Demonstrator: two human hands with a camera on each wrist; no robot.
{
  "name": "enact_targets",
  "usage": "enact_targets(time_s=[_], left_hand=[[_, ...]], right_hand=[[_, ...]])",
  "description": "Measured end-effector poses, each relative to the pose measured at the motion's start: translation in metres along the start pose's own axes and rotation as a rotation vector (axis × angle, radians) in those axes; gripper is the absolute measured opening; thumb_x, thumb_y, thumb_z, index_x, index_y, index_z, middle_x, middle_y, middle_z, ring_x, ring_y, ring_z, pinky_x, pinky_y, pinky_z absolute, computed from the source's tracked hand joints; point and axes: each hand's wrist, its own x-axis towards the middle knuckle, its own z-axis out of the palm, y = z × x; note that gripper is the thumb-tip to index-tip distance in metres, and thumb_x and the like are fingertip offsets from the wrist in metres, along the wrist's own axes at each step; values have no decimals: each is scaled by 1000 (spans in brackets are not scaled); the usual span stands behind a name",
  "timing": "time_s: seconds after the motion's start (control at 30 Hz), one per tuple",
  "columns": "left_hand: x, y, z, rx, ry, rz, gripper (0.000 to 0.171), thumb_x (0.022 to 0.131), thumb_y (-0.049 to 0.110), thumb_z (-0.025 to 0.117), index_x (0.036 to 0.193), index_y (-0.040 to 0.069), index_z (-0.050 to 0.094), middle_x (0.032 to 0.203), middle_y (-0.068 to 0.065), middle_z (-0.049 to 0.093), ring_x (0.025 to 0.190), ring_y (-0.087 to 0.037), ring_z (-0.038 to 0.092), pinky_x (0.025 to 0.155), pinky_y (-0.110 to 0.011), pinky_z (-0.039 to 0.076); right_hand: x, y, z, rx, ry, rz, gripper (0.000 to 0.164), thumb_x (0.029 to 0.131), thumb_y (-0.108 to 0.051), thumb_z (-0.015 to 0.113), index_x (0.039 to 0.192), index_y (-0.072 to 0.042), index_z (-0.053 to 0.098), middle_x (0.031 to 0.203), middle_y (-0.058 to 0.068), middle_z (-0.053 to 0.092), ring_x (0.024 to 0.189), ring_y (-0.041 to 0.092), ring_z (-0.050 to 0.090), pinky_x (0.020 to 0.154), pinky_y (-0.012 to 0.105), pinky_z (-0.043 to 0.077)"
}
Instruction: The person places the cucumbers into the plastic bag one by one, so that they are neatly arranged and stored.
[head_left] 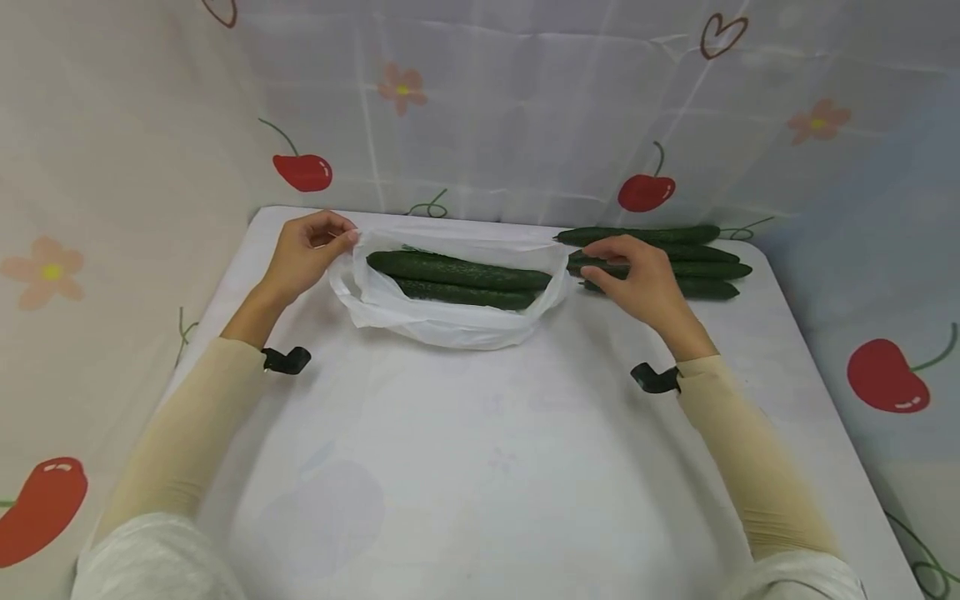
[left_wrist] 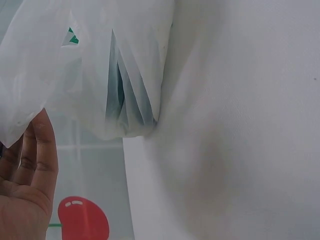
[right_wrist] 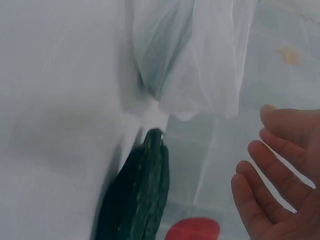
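A white plastic bag (head_left: 450, 327) lies on its base near the table's far edge, its mouth spread wide. Inside it two dark green cucumbers (head_left: 459, 271) lie side by side. At the bag's left rim my left hand (head_left: 303, 254) pinches the plastic between thumb and fingers; the left wrist view shows the fingertips partly hidden by the bag (left_wrist: 85, 75). My right hand (head_left: 637, 279) is just right of the bag, fingers apart and slightly bent, holding nothing. Beneath and beyond it lie several more cucumbers (head_left: 705, 271), partly covered by the hand in the head view.
A white-covered table (head_left: 480, 450) carries everything. Patterned curtains (head_left: 510, 108) with cherries and flowers stand close behind and at both sides. Each wrist bears a small black camera mount (head_left: 287, 361). The loose cucumbers' stem ends point toward the bag.
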Motion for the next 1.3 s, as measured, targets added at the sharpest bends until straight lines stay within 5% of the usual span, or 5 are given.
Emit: enact_targets(time_s=[0.23,0.53,0.8,1.13,1.3], left_hand=[[-1,1,-1,2,14,-4,25,105,18,70,120,-1,73,101,18,70,94,-3,64,90,-8,50],[-10,32,0,-22,-6,6,23,105,12,69,118,-6,72,101,9,73,90,-2,65,87,-8,51],[-5,25,2,-16,-1,-2,22,104,13,69,118,-4,73,100,11,72,89,-5,65,84,-11,51],[0,6,2,-2,13,-9,23,105,15,69,119,-2,73,101,12,73,91,-3,64,85,-11,51],[0,2,2,-7,11,-11,23,105,15,70,120,-3,73,103,9,74,92,-3,65,86,-11,52]], right_hand=[[-17,43,-34,1,-22,167,42,102,-37,76,136,-13,72,141,14,69,133,40,65,111,62,51],[-38,117,-67,-39,-66,260,46,103,-38,74,139,-10,69,149,20,63,141,46,54,116,68,42],[-55,169,-94,-77,10,358,53,103,-44,73,142,-8,67,145,13,57,137,40,48,118,69,38],[-59,187,-96,-56,-96,497,71,98,-53,76,150,-8,59,168,27,39,148,56,40,118,76,35],[-57,190,-88,-44,-90,500,72,95,-54,79,150,-11,60,162,22,42,144,47,45,116,72,39]])
